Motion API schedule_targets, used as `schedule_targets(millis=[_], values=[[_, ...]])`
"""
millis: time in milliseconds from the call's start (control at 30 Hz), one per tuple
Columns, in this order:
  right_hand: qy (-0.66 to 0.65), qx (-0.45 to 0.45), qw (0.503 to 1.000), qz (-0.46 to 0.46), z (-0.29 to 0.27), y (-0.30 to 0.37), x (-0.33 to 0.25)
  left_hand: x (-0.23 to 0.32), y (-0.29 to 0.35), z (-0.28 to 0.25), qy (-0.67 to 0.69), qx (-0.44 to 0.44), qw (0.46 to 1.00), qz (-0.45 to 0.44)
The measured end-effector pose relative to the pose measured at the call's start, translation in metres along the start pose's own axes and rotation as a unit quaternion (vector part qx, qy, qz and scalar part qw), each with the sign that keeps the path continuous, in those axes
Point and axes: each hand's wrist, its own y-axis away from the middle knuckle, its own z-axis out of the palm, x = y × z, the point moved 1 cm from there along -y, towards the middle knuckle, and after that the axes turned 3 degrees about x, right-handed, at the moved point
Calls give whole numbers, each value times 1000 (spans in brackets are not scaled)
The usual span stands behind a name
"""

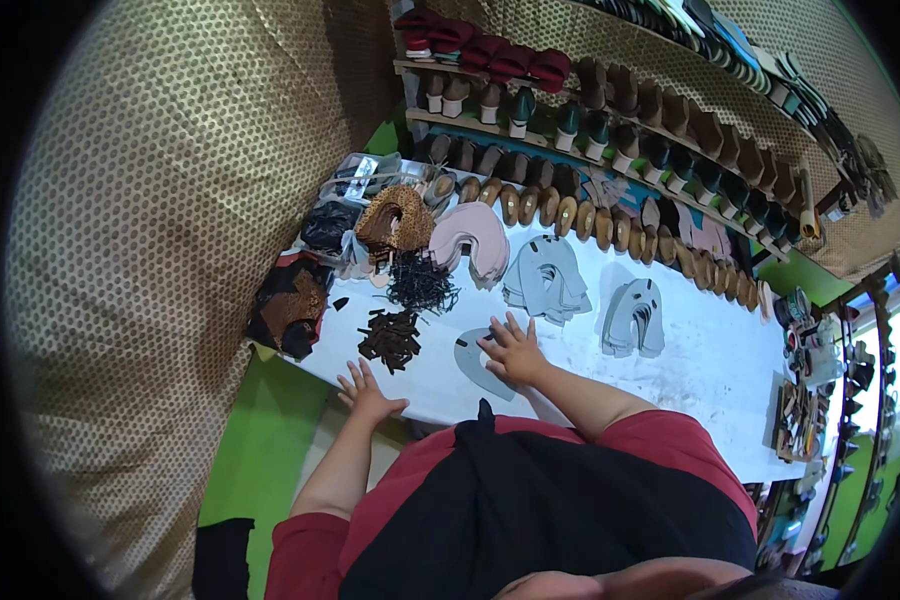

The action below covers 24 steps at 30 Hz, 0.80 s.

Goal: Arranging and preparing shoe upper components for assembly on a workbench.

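Touching curved grey piece [471, 366]

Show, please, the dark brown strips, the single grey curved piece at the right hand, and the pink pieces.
Dark brown strips [390, 341], head view: middle of the pile.
Single grey curved piece [474, 369], head view: its left side.
Pink pieces [478, 223], head view: their upper bend.
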Motion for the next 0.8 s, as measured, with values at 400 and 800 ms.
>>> schedule_targets(millis=[400, 800], values=[[-30, 8, 999, 15, 3, 4, 3, 122, -9, 14, -53, 118, 926, 354], [-24, 26, 999, 26, 4, 2, 6, 177, -29, 1, -14, 32, 971, 237]])
